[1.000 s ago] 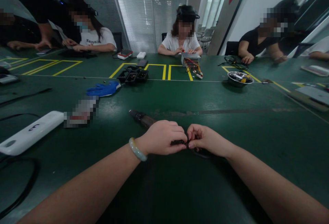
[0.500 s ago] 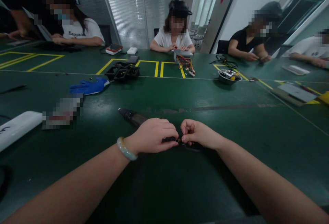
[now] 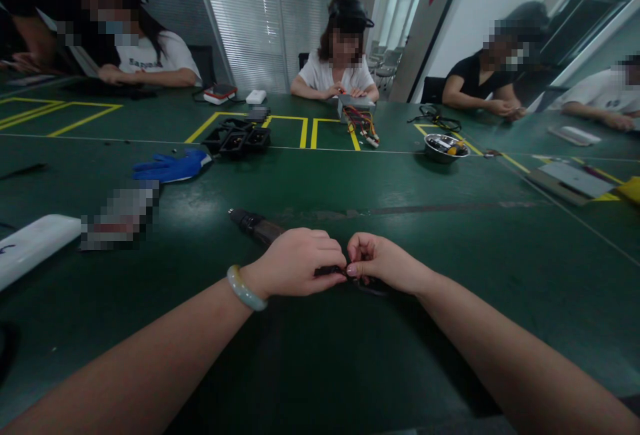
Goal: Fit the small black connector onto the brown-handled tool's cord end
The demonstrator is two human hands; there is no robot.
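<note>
A small black part [image 3: 327,270] is gripped between the thumb and fingers of my left hand [image 3: 305,263], which wears a pale bangle on its wrist. My right hand [image 3: 377,262] touches the right end of that part, thumb and index finger pinched together. What sits between those fingertips is too small to tell. A thin dark piece [image 3: 371,290] shows just below my right hand. Behind my left hand a dark power screwdriver [image 3: 255,225] lies on the green table [image 3: 320,355], its tip toward the left.
On the left lie a blue glove [image 3: 173,166], a blurred flat item and a white case [image 3: 37,245]. Farther back are black trays [image 3: 237,136], a metal box [image 3: 356,108] with coloured wires and a metal bowl [image 3: 446,148] of parts. Several people sit around the table.
My right hand has shifted slightly left, closer to my left hand. The thin dark piece below it shows more clearly. My left hand has hardly moved.
</note>
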